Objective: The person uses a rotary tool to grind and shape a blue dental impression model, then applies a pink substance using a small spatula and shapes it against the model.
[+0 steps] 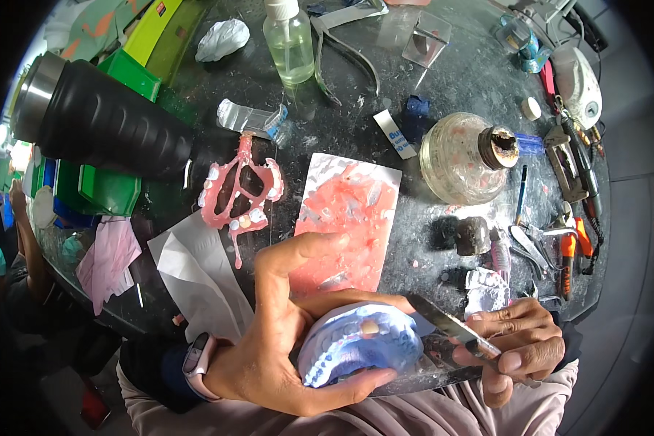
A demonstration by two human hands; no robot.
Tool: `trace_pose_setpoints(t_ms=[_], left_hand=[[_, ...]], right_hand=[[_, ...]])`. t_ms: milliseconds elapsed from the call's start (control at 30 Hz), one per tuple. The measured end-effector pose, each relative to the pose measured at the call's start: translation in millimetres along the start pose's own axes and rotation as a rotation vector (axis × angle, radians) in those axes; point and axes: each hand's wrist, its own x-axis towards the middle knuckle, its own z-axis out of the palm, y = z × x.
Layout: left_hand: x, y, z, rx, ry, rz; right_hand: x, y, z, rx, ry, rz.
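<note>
My left hand [280, 356] is wrapped round a blue plaster dental cast [360, 345], its thumb along the near edge and its index finger raised away from it. One cream-coloured artificial tooth [370, 328] sits on the cast's far ridge. In my right hand [519, 341] is a knife [447, 321], pinched between thumb and fingers. Its dark flat blade points up and left, close to the cast's right side; whether they touch I cannot tell. Just beyond my left hand lies a pink-smeared white sheet [349, 218]. Left of that rests a pink branched piece with teeth [243, 185].
A glass burner bottle [458, 160] stands right of the sheet. Pliers [578, 236] and other tools crowd the right edge. A black tumbler [116, 120] lies far left, near green bins [109, 185]. A spray bottle [289, 43] stands at the back. Another person's arm [33, 232] shows at left.
</note>
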Motion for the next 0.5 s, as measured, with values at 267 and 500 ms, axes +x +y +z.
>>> trace_pose_setpoints(t_ms=[267,500], left_hand=[[3,1,0,-0.071,0.051,-0.024],[4,2,3,-0.176,0.106,-0.054]], right_hand=[[4,-15,5,-0.112,0.044,0.127],[2,-9,6,-0.060,0.063,0.115]])
